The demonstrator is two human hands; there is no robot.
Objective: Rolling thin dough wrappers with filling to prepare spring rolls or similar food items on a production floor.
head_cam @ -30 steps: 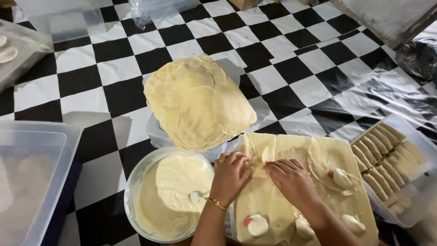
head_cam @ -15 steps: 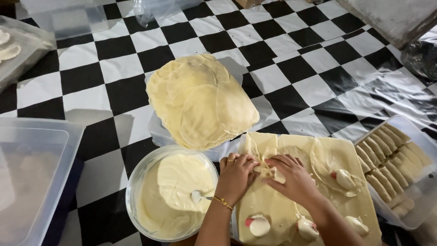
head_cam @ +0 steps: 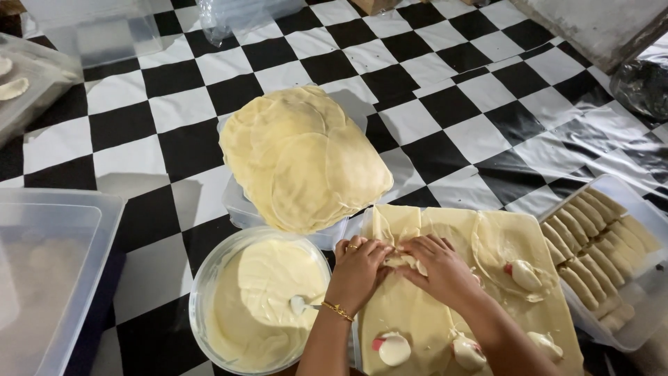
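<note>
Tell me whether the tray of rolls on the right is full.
Nearly full: the tray holds close rows of rolls, with a small bare corner near its front.

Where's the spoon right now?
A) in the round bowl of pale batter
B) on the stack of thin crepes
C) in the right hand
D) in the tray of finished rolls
A: the spoon lies in the batter of the round bowl, beside the left hand; both that hand and the right hand are on a crepe wrapper being folded.
</note>
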